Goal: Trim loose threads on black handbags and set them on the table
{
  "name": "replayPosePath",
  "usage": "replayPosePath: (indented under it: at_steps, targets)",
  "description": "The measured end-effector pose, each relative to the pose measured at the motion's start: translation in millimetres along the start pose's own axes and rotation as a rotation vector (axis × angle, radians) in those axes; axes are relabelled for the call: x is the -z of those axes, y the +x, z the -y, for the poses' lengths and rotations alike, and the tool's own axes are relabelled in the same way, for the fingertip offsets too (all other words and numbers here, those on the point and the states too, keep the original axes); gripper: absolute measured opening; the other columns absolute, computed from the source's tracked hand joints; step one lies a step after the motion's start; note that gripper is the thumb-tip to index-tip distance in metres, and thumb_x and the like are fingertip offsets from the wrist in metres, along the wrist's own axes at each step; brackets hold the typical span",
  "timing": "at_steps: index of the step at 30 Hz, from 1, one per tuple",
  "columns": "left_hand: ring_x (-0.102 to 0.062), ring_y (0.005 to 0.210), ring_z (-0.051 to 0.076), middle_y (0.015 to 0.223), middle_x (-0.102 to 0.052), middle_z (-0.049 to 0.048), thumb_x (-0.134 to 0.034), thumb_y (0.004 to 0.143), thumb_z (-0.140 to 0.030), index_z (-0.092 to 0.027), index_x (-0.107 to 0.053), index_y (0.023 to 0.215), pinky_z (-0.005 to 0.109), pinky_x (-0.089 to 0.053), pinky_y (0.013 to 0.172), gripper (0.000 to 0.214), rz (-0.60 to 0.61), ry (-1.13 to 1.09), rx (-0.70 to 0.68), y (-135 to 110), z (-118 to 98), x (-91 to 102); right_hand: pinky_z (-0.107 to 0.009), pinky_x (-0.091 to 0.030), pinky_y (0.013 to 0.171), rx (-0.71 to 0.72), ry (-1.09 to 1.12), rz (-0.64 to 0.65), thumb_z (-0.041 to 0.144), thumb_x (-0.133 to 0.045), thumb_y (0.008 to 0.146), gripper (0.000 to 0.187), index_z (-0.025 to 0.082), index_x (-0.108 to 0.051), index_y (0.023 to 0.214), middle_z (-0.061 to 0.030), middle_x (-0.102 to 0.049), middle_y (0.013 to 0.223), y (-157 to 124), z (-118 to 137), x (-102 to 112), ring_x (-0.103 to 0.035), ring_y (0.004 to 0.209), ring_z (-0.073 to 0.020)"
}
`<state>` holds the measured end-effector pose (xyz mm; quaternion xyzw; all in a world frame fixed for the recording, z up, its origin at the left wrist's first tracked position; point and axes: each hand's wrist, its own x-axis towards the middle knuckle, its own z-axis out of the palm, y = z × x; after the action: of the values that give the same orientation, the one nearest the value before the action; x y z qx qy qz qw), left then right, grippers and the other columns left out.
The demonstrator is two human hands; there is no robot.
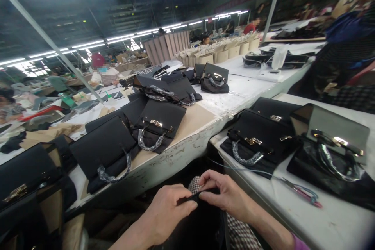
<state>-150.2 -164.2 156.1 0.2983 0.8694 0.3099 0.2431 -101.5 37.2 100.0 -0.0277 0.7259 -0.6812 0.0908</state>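
Black bag (199, 222) (its inside hidden) is held by the left hand (168, 209) and right hand (227, 193), both pinching.

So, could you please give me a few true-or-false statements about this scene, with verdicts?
1. The left hand and right hand both hold a black piece. True.
2. The scissors are in the right hand. False: the scissors lie on the table at the right.
3. Black bags are on both sides of the hands. True.
4. Every bag handle is bare. False: several handles are wrapped in clear plastic.
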Motion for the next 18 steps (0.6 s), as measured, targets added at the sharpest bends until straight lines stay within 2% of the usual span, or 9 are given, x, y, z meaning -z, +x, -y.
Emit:
replayPosePath:
  at_steps: [2,7,12,14,16,18]
  targets:
    - [-0.052,0.068,0.012,0.072,-0.054,-0.0041,-0.058,0.088,-0.03,-0.018,-0.056,0.062,0.025,-0.031,0.062,0.028,-0.009,-0.027,0.006,-1,-2,-1.0,-0.021,-0.036,0.052,-0.005,-0.002,0.003,0.02,-0.068,0.081,0.016,0.019,-0.058,0.093,0.0001,-0.075,0.081,-1,1,0,-0.053,0.06,-0.0107]
    - [-0.047,0.063,0.011,0.065,-0.048,-0.0048,-0.057,0.084,-0.025,-0.017,-0.046,0.054,0.027,-0.028,0.06,0.033,-0.051,-0.048,0.049,3,-5,-4.7,-0.023,-0.04,0.061,0.027,-0.025,0.013,0.02,-0.07,0.08,0.013,0.018,-0.062,0.09,0.0001,-0.074,0.08,-3,0,3,-0.056,0.065,-0.0124]
    - [-0.047,0.066,0.013,0.064,-0.049,-0.0049,-0.06,0.081,-0.028,-0.017,-0.055,0.058,0.026,-0.028,0.058,0.026,0.007,-0.203,0.168,12,-4,-8.1,-0.021,-0.035,0.053,-0.006,0.038,0.024,0.022,-0.07,0.08,0.014,0.017,-0.064,0.091,0.0008,-0.072,0.075,-2,-4,8,-0.05,0.059,-0.0104]
    - [-0.045,0.065,0.013,0.063,-0.048,-0.0047,-0.058,0.085,-0.035,-0.017,-0.056,0.059,0.025,-0.028,0.057,0.032,0.016,-0.161,0.15,15,-2,-8.1,-0.02,-0.033,0.051,0.006,0.03,0.015,0.022,-0.071,0.08,0.014,0.017,-0.062,0.089,0.003,-0.069,0.069,-1,-7,9,-0.048,0.056,-0.0094]
    - [-0.048,0.066,0.013,0.066,-0.052,-0.0039,-0.057,0.088,-0.04,-0.018,-0.059,0.061,0.025,-0.031,0.06,0.035,-0.014,-0.077,0.073,19,-2,-7.1,-0.021,-0.035,0.054,0.035,-0.028,-0.004,0.021,-0.071,0.079,0.014,0.018,-0.06,0.088,0.0036,-0.069,0.068,1,-10,8,-0.051,0.058,-0.0101]
    - [-0.053,0.071,0.015,0.073,-0.06,-0.0028,-0.061,0.086,-0.038,-0.019,-0.066,0.071,0.025,-0.035,0.065,0.026,-0.044,-0.042,0.0,24,-2,-5.9,-0.022,-0.039,0.059,0.052,-0.1,-0.027,0.02,-0.07,0.08,0.013,0.018,-0.061,0.088,0.0022,-0.072,0.073,4,-12,5,-0.057,0.064,-0.012]
